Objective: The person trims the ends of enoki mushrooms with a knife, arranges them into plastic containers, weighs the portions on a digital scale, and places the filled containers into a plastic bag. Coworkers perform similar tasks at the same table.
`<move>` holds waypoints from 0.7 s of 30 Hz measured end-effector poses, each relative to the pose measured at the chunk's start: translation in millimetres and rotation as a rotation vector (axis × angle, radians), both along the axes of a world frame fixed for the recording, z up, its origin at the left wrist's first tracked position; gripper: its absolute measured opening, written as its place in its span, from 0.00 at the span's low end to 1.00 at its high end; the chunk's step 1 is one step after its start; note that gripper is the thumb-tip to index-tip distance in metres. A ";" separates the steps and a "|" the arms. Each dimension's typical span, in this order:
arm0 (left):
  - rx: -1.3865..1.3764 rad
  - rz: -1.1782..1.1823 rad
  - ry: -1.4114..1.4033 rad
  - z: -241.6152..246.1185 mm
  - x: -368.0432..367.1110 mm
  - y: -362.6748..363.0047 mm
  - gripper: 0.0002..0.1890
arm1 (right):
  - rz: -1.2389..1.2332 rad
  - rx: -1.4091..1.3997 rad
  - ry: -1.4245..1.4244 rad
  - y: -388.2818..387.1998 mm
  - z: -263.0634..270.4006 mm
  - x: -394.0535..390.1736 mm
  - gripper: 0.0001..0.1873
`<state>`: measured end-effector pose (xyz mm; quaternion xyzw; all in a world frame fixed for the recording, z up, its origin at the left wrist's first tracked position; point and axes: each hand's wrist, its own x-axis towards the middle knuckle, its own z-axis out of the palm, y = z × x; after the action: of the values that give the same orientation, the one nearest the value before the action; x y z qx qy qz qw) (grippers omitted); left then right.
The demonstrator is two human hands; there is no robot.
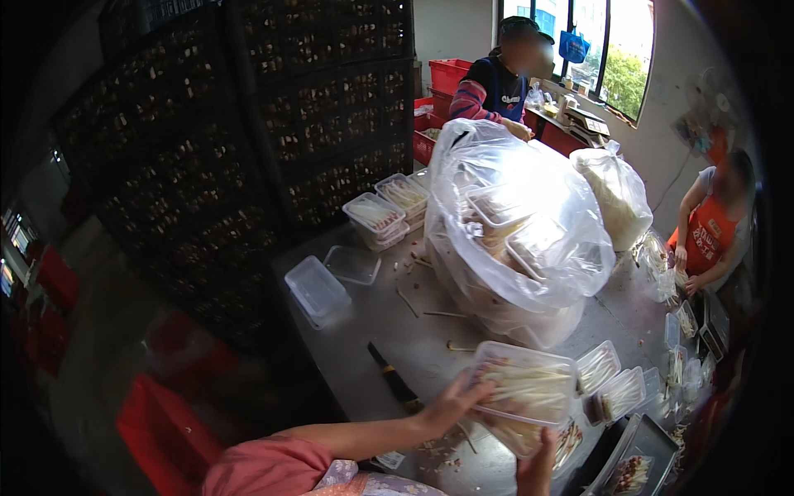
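Observation:
My left hand [456, 400] and my right hand [538, 462] hold clear plastic boxes [524, 381] packed with long pale stems with reddish ends, one box above another. The left grips the near left side, the right the lower right corner. Left of them a knife with a dark handle [400, 384] lies on the metal table [353, 366]. Beyond the boxes stands a large clear plastic bag [521, 248] with filled boxes inside. Further filled boxes [614, 394] are to the right of my hands, beside a scale with a metal tray [648, 446] that has reddish-tipped stems on it.
Empty clear boxes [317, 291] and a lid [352, 265] lie at the table's left edge, near stacked filled boxes [375, 217]. A tied bag [611, 192] stands behind. Two co-workers are at the far side and right. Dark stacked crates [335, 111] and a red crate [164, 434] are at left.

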<state>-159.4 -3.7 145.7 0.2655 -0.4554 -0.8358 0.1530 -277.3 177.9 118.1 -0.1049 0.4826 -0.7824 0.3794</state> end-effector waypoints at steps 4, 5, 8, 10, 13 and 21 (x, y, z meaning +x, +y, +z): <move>-0.109 0.170 -0.013 -10.7 77.3 -71.4 0.19 | 0.105 0.128 0.214 -89.3 -11.4 55.9 0.26; -0.145 0.241 0.003 -4.0 88.1 -93.5 0.19 | 0.121 0.161 0.198 -114.5 -8.2 63.8 0.23; -0.318 0.241 -0.040 10.4 118.2 -184.0 0.20 | 0.192 0.156 -0.054 -202.4 10.0 80.9 0.20; -0.330 0.200 -0.049 27.9 122.8 -249.1 0.20 | 0.259 0.177 -0.045 -263.9 17.8 82.6 0.21; -0.368 0.173 -0.132 36.7 119.2 -350.4 0.18 | 0.325 0.066 -0.010 -357.4 16.0 78.6 0.26; -0.315 0.145 -0.126 16.8 60.7 -532.4 0.22 | 0.312 0.307 0.105 -518.8 18.8 50.7 0.32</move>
<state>-98.7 -536.1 162.4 0.3224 -0.5691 -0.7225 0.2238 -226.6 -340.9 136.9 -0.1599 0.5929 -0.6253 0.4816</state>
